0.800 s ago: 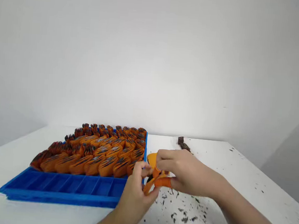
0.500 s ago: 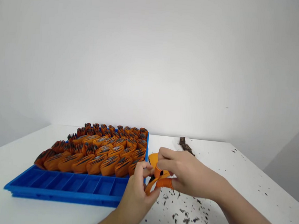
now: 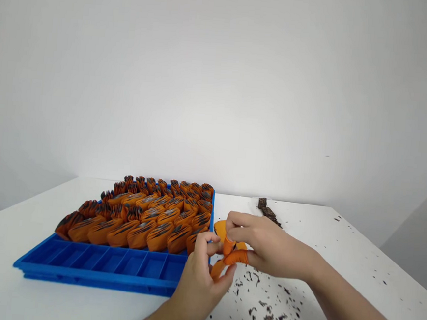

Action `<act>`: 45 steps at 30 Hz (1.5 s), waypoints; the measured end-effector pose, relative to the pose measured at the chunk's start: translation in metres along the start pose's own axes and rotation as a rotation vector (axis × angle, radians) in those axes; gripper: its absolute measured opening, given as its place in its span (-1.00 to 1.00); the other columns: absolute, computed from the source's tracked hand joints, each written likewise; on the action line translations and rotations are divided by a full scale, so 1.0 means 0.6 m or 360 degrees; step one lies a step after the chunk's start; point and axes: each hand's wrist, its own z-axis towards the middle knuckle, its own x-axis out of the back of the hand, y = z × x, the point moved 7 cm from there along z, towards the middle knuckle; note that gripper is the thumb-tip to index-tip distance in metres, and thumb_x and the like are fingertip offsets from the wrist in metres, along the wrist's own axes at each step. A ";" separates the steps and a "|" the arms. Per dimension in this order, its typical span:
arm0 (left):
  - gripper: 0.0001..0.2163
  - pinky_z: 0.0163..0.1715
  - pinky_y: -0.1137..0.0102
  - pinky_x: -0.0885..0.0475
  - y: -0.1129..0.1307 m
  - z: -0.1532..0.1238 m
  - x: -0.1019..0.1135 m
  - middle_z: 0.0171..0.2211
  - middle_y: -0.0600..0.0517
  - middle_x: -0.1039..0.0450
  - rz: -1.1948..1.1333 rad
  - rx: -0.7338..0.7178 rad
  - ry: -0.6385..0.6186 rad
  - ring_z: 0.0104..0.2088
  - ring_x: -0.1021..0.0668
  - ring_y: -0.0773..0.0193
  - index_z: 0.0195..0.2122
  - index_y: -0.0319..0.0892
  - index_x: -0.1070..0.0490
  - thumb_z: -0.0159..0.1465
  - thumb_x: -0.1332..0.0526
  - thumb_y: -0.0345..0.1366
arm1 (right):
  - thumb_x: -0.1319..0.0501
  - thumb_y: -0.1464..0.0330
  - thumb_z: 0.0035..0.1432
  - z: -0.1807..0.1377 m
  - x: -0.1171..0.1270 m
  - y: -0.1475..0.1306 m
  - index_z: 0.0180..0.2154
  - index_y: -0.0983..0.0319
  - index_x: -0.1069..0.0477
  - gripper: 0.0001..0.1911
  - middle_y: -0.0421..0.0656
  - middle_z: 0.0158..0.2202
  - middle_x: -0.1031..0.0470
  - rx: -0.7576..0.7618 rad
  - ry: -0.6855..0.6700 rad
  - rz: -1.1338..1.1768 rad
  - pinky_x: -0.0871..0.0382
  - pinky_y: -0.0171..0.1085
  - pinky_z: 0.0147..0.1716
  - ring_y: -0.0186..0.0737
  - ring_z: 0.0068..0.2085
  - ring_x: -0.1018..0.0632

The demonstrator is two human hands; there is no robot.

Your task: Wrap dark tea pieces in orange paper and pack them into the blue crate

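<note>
My left hand (image 3: 201, 282) is closed, pinching a small orange wrapper (image 3: 217, 270) between thumb and fingers. My right hand (image 3: 266, 243) comes in from the right, its thumb and a finger in orange finger cots (image 3: 237, 256). Those two covered fingertips press together at the wrapper's upper end, and what lies between them is mostly hidden. Behind the fingers, flat orange sheets (image 3: 220, 227) lie on the table beside the tray. To the left, a blue compartment tray (image 3: 96, 278) carries rows of folded orange-and-black packets (image 3: 157, 236).
Dark brown pressed pieces (image 3: 269, 213) lie on a clear sheet at the table's back, beyond my right hand. Dark crumbs (image 3: 268, 317) are scattered over the white table (image 3: 351, 289) on the right. A pale wall (image 3: 219, 91) rises behind.
My right thumb and finger have closed together over the wrapper; the dark material visible between them earlier is now covered. The view has shifted slightly, moving the tray a little right.
</note>
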 end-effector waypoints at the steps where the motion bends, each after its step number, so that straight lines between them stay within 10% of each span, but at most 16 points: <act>1: -0.54 -0.28 0.31 -0.54 0.001 -0.003 0.001 0.00 -0.07 -0.61 0.0032 -0.0021 0.0029 -0.16 -0.70 0.14 0.10 -0.01 -0.12 0.32 -0.36 -0.30 | -0.31 0.39 0.41 -0.003 0.009 0.002 -0.22 0.18 -0.54 -0.92 -0.15 -0.16 -0.48 0.0012 0.0009 0.0024 -0.38 -0.30 -0.30 -0.25 -0.24 -0.49; 7: -0.68 -0.54 0.38 -0.29 0.036 -0.022 0.002 -0.24 0.08 -0.41 0.0333 -0.0410 0.0094 -0.53 -0.39 0.37 -0.11 -0.02 -0.18 0.33 -0.36 -0.26 | -0.14 0.32 0.53 -0.028 0.075 0.036 -0.21 0.15 -0.43 -0.82 -0.15 -0.24 -0.52 -0.0156 0.0273 -0.0076 -0.34 -0.26 -0.30 -0.22 -0.28 -0.47; 15: -0.78 -0.53 0.37 -0.27 0.019 -0.096 -0.101 -0.44 0.17 -0.56 0.0654 -0.1455 -0.1100 -0.43 -0.51 0.33 -0.26 -0.09 -0.39 0.33 -0.45 -0.41 | -0.15 0.48 0.44 0.032 -0.013 0.057 -0.16 0.18 -0.40 -0.89 -0.13 -0.25 -0.50 -0.0046 0.0440 -0.0125 -0.30 -0.25 -0.29 -0.18 -0.26 -0.44; 22: -0.92 -0.53 0.33 -0.22 0.005 -0.101 -0.099 -0.50 0.17 -0.51 0.0771 -0.1525 -0.1102 -0.47 -0.50 0.30 -0.18 -0.08 -0.45 0.43 -0.34 -0.36 | -0.07 0.63 0.37 0.062 -0.090 0.035 -0.11 0.23 -0.44 -0.74 -0.09 -0.20 -0.50 0.0256 0.0223 -0.0213 -0.31 -0.26 -0.29 -0.16 -0.20 -0.44; 45: -0.75 -0.64 0.30 -0.02 0.036 -0.096 -0.095 -0.55 0.17 -0.48 0.0911 -0.1512 -0.1022 -0.54 -0.46 0.29 -0.36 -0.09 -0.42 0.28 -0.51 -0.30 | -0.15 0.38 0.54 0.064 -0.118 0.040 -0.19 0.20 -0.44 -0.83 -0.07 -0.18 -0.59 0.0291 0.0440 -0.0191 -0.43 -0.20 -0.23 -0.13 -0.15 -0.52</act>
